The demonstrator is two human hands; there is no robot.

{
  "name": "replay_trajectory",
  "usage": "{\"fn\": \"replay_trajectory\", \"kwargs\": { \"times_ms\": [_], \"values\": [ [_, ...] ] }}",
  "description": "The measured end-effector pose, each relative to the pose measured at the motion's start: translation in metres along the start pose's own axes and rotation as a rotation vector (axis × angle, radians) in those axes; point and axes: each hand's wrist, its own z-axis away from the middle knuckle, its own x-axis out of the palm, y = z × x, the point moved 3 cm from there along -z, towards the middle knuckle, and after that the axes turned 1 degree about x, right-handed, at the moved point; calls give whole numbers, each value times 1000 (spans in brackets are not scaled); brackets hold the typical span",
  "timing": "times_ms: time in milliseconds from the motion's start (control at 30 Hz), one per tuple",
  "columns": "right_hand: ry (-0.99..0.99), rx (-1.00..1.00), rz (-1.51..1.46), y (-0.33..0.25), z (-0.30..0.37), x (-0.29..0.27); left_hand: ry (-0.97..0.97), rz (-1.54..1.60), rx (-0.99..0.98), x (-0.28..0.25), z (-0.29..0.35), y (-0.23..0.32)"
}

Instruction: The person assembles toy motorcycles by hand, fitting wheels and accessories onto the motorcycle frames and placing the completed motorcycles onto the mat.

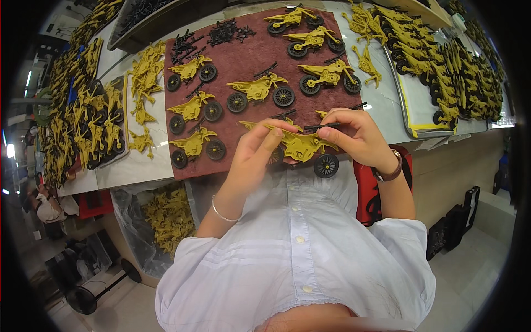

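Both hands hold a yellow toy motorbike [303, 147] with black wheels just above the near edge of a dark red mat [251, 105]. My left hand [257, 152] grips its front part. My right hand [357, 135] grips the rear and pinches a thin black handlebar piece [321, 127] against the top of the bike. Several finished yellow motorbikes [260, 88] stand in rows on the mat. A small heap of loose black parts [221, 33] lies at the mat's far edge.
Trays packed with yellow motorbikes stand at the left [83, 122] and right [448, 72]. Loose yellow frame pieces [145, 83] lie left of the mat. A clear bag of yellow parts [168, 216] hangs below the table edge. A red stool [368, 193] stands at right.
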Motion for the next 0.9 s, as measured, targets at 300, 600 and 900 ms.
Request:
{"fn": "replay_trajectory", "kwargs": {
  "times_ms": [300, 600, 900],
  "values": [
    [952, -134, 808, 34, -1, -106, 140, 275, -25, -4, -15, 2],
    [1038, 11, 920, 38, -10, -118, 182, 296, 5, -11, -22, 12],
    [530, -582, 806, -45, -13, -8, 121, 223, 2, -15, -24, 12]
  ]
}}
